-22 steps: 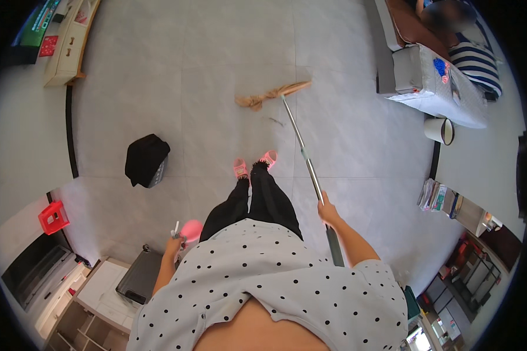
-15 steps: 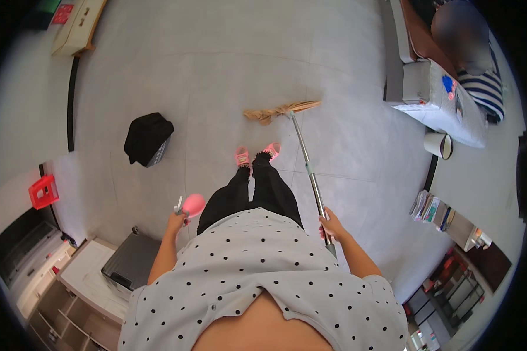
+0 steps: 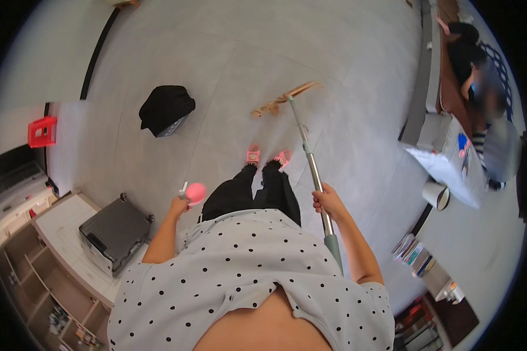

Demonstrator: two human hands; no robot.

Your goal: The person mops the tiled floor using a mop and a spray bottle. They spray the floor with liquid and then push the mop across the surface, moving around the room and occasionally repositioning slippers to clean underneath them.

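My right hand (image 3: 329, 202) is closed round the metal pole of a flat mop (image 3: 315, 171), above its grey-green grip. The pole reaches forward to the mop head on the floor, where a crumpled brown cloth (image 3: 269, 108) hangs about it. At my left side, my left hand (image 3: 180, 206) grips a pink, rounded spray bottle (image 3: 195, 193) with a pale nozzle, held clear of the floor. Its fingers are partly hidden. Pink sandals (image 3: 253, 154) on my feet stand just short of the mop head.
Ahead left, black cloth (image 3: 167, 108) covers a grey basket. A dark suitcase (image 3: 116, 229) is beside open shelving at left; a red stool (image 3: 42, 132) stands farther off. At right are a sofa (image 3: 427, 73) with people on it, a white bin (image 3: 435, 195) and a book rack (image 3: 416, 257).
My view has turned, and more of the sofa and a second person show. The mop head now lies more slanted and slightly farther ahead. Both hands keep their holds.
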